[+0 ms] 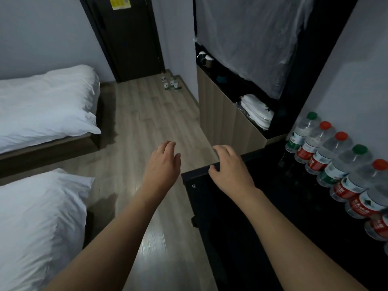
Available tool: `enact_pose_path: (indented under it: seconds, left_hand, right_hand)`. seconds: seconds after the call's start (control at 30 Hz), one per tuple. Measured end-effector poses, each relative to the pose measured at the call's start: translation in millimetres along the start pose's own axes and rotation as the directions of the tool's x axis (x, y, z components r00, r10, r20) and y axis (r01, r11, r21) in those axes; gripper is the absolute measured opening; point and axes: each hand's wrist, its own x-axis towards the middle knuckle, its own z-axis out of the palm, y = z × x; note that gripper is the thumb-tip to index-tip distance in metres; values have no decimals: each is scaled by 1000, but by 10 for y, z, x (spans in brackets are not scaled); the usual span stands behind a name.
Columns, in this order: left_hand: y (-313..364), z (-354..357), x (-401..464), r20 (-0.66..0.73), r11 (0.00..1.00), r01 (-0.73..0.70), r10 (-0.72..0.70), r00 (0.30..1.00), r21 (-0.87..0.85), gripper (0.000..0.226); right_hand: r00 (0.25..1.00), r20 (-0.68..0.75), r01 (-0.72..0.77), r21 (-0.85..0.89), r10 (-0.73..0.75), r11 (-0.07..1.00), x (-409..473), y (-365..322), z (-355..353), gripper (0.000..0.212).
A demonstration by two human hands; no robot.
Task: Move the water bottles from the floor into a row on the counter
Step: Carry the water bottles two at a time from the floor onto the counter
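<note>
1. Black and glossy, the counter [262, 206] is filling the right side of the view, and a row of bottles [336, 164] is standing on it against the wall [357, 70].
2. Each bottle in the row is standing upright, long axis vertical, cap up; the caps are alternating between green and red, and neighbours are touching or nearly so.
3. The row itself is running along the wall from the far end of the counter toward the camera, where it is passing out of view at the right edge.
4. More bottles, the floor bottles [171, 82], are standing upright in a small cluster on the wooden floor [147, 122] far off, beside the dark door [130, 38].
5. The left hand [161, 164] is hanging over the floor, fingers loose and holding nothing.
6. The right hand [228, 164] is hovering at the counter's near corner, fingers relaxed and holding nothing; whether it is touching the edge I cannot tell.
7. Two beds [42, 106] with white bedding are lying at the left.
</note>
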Motion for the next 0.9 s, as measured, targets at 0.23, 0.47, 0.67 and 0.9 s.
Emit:
enact_pose_path:
  seconds: [0.23, 0.47, 0.67, 0.9]
  left_hand:
    - [-201, 7, 418, -18, 999, 16, -15, 1000, 38, 41]
    - [-786, 5, 939, -73, 998, 47, -44, 996, 38, 38]
    - [-1615, 113, 1740, -85, 997, 75, -73, 994, 21, 38]
    - [-2523, 163, 2783, -19, 998, 65, -65, 998, -2, 41]
  right_hand:
    - [1000, 15, 25, 38, -26, 999, 518, 9, 107, 51]
    - [997, 63, 47, 60, -51, 997, 1255, -269, 515, 53]
    - [996, 64, 57, 13, -57, 998, 2217, -623, 990, 55]
    - [995, 102, 2, -62, 5, 998, 3335, -995, 1556, 55]
